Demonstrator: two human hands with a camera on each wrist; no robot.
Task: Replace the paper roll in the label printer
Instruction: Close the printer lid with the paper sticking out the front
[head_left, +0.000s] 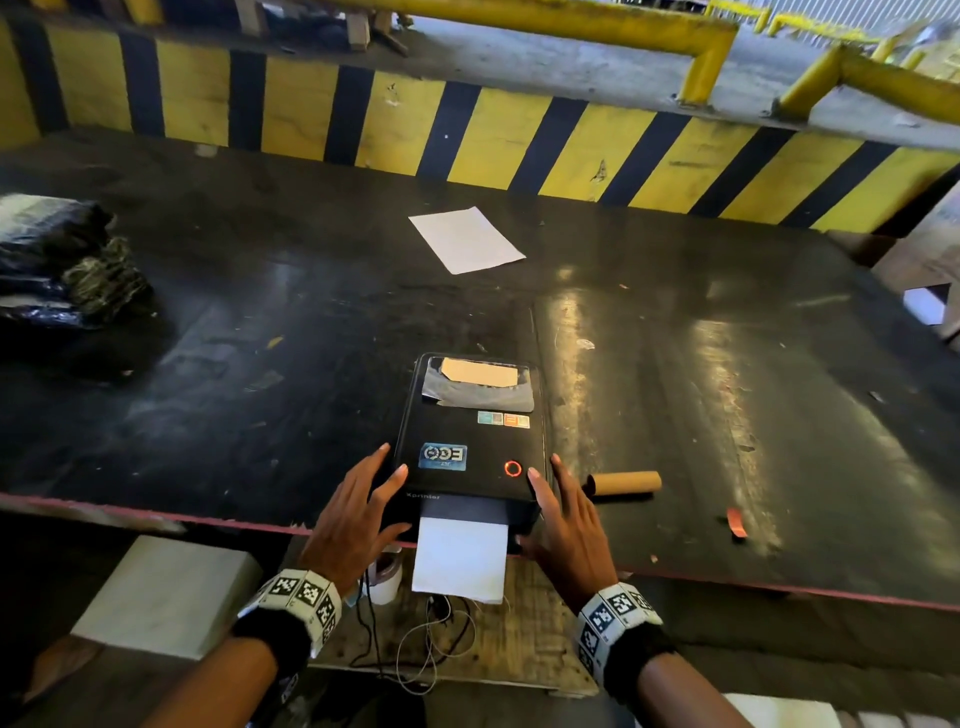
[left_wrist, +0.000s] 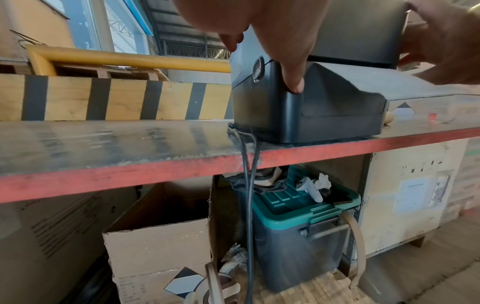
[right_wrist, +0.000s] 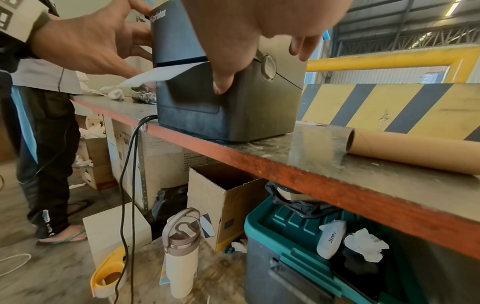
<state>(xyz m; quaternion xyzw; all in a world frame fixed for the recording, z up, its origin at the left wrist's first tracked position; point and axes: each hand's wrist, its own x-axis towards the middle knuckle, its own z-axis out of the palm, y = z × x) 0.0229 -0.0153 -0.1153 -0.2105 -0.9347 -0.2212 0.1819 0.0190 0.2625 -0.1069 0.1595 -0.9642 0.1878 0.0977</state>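
Note:
A black label printer stands at the table's near edge, its lid down and a red ring lit on top. White label paper hangs out of its front slot. My left hand lies against the printer's left front corner with straight fingers; a finger presses the side of the printer. My right hand lies the same way on the right front corner, thumb against the printer's body. An empty cardboard core lies on the table just right of the printer, also the cardboard core.
A loose white sheet lies further back on the dark table. Black plastic bundles sit at the far left. A striped yellow and black barrier lines the back. Under the table stand a teal-lidded bin, cardboard boxes and a bottle.

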